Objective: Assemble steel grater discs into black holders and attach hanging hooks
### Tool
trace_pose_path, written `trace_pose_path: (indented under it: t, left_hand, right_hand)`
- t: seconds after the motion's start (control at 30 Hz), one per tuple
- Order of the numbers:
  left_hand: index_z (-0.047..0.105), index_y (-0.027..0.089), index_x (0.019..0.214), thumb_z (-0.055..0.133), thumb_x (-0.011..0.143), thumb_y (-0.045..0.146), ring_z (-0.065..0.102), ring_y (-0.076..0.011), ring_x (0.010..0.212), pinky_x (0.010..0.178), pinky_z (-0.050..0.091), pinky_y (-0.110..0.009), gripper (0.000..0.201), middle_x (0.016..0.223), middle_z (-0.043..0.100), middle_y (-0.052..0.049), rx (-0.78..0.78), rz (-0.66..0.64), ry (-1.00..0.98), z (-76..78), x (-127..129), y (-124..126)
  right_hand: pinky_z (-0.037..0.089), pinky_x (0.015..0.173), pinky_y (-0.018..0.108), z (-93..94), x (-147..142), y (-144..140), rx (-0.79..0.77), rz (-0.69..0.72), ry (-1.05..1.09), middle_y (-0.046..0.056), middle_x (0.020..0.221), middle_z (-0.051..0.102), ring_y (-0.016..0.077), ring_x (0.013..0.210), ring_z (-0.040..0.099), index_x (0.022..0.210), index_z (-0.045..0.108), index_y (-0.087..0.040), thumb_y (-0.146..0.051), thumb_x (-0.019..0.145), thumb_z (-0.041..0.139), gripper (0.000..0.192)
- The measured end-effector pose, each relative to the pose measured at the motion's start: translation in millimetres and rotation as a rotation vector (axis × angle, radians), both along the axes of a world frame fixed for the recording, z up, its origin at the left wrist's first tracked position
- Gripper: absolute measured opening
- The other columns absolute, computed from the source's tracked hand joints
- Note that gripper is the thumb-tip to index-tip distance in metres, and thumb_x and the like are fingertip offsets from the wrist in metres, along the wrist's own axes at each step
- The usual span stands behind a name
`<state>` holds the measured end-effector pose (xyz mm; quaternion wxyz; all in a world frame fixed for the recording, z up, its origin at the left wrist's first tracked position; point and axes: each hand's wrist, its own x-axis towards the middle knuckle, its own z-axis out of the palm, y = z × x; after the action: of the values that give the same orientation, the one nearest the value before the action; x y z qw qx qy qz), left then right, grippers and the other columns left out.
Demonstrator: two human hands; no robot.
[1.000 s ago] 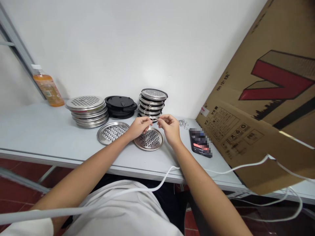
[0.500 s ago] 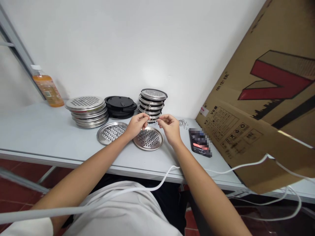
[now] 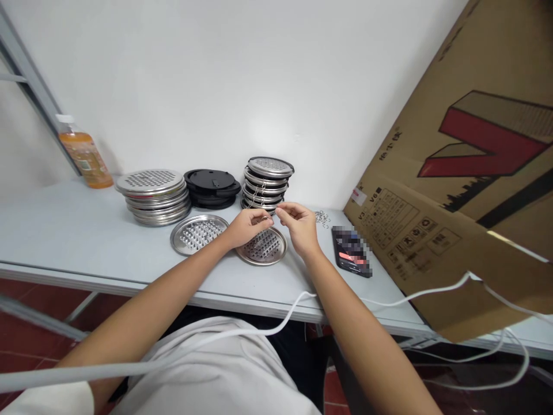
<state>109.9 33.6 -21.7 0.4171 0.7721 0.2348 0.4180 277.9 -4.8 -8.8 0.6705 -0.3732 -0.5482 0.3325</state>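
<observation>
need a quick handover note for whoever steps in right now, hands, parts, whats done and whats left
Left hand and right hand: both raised just above the round perforated steel disc, fingertips pinching a small thin wire clip between them.
Parts: a second loose perforated steel disc lies to the left on the grey table. Behind it, a stack of larger steel discs, a stack of black round lids and a stack of small steel discs with wires. A pile of loose wire clips sits right of the hands.
Done: judging by that stack, several small discs.
Left: the two loose discs look unclipped.
</observation>
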Motion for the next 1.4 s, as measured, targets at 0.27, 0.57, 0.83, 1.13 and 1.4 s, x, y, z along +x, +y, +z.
trace_pose_path:
  t: [0.27,0.57,0.83,1.13,1.4]
  left_hand:
    - [0.067,0.014,0.095,0.066,0.087,0.044,0.062,-0.0152,0.076,0.076,0.050,-0.030,0.031,0.085,0.067,-0.004,-0.033,0.010,-0.097,-2.2,2,1]
    - [0.072,0.014,0.098,0.060,0.092,0.042,0.065,-0.0180,0.086,0.079,0.050,-0.030,0.032,0.093,0.072,-0.007,0.025,0.046,-0.066,-0.5,0,4]
    - [0.071,0.013,0.088,0.064,0.087,0.048,0.058,-0.0128,0.066,0.066,0.048,-0.027,0.036,0.077,0.067,-0.004,0.018,0.150,-0.136,1.5,-2,10]
    - [0.072,0.015,0.085,0.054,0.090,0.059,0.056,-0.0147,0.071,0.070,0.046,-0.028,0.048,0.082,0.069,-0.006,0.047,0.194,-0.104,5.7,-3,8]
    - [0.072,0.015,0.088,0.046,0.094,0.059,0.056,-0.0158,0.074,0.068,0.044,-0.027,0.051,0.090,0.070,-0.007,0.020,0.172,-0.051,0.6,-3,10]
  right_hand:
    - [0.053,0.070,0.033,0.4,4,1,-0.011,-0.107,-0.064,0.005,0.081,0.076,0.0167,0.071,0.064,0.084,0.079,-0.017,-0.032,0.070,0.079,0.021]
    - [0.052,0.068,0.030,-2.2,5,4,-0.031,-0.115,-0.074,0.005,0.082,0.075,0.0155,0.070,0.064,0.084,0.076,-0.016,-0.033,0.071,0.074,0.022]
    - [0.051,0.064,0.029,-5.8,25,17,-0.137,-0.267,-0.171,0.005,0.075,0.073,0.0152,0.066,0.062,0.085,0.075,-0.014,-0.026,0.066,0.065,0.025]
    - [0.057,0.061,0.031,-9.8,60,28,-0.226,-0.477,-0.218,0.005,0.071,0.071,0.0169,0.061,0.066,0.077,0.071,-0.014,-0.023,0.062,0.064,0.020]
    - [0.055,0.066,0.032,-12.3,76,23,-0.449,-0.530,-0.635,0.006,0.058,0.067,0.0207,0.062,0.067,0.062,0.066,-0.018,-0.012,0.060,0.063,0.007]
